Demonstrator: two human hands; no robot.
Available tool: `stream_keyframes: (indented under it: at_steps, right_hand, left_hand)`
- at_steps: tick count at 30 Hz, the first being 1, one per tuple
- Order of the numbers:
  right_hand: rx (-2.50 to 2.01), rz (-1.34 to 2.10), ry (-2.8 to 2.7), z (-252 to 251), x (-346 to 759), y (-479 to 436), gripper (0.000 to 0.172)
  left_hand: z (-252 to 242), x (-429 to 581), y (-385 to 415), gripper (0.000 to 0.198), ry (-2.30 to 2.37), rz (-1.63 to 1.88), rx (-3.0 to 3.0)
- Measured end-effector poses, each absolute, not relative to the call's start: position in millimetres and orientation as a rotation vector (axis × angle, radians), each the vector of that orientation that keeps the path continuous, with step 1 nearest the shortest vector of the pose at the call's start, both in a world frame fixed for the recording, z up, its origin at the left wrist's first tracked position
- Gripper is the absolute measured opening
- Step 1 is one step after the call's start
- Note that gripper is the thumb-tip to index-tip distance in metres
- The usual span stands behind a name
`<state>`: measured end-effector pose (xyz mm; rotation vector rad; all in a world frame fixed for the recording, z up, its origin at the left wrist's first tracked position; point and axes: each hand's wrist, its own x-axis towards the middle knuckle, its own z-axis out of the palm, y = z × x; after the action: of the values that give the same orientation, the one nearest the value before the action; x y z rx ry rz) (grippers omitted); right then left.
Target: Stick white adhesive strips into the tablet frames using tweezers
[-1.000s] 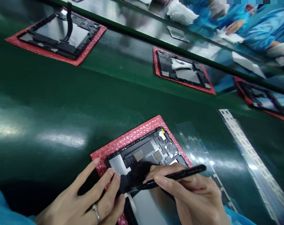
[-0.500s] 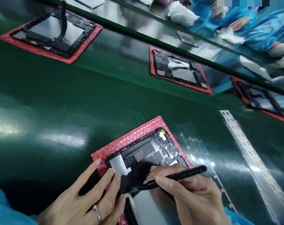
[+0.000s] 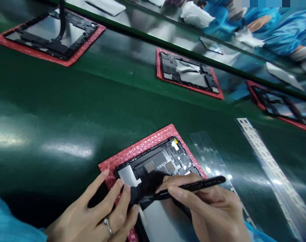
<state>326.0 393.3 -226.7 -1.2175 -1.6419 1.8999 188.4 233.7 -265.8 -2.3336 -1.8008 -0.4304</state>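
Note:
An opened tablet-like device (image 3: 153,164) with a black frame and exposed inner parts lies tilted on red bubble wrap (image 3: 142,145). My left hand (image 3: 99,215), a ring on one finger, rests with fingers spread on the device's left edge and the wrap. In my right hand (image 3: 205,205) is a pair of black tweezers (image 3: 203,184), pinched between thumb and fingers. Their tips point left at a dark strip near the middle of the device, just right of my left fingertips. Whether the tips grip anything is too small to tell.
Three similar devices on red wrap lie beyond, at the left (image 3: 49,33), centre (image 3: 188,72) and right (image 3: 279,104). Clear film (image 3: 205,144) and a long white-marked strip (image 3: 264,154) lie to the right. People in blue sleeves (image 3: 289,33) work across.
The tweezers and my right hand have shifted slightly, with the tips a little up and right. The far devices at left and centre have slid a little left.

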Motion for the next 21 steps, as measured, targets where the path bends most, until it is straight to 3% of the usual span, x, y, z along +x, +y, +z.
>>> stream_keyframes:
  at_steps: [11,21]
  right_hand:
    - [-1.079,1.754,-1.716,-216,347,398,0.006]
    - [-1.127,1.988,-1.526,-227,347,381,0.009]
  left_hand:
    - [-261,190,238,0.039,-1.873,-0.418,-2.321]
    - [-258,193,240,0.037,-2.011,-0.550,-2.263]
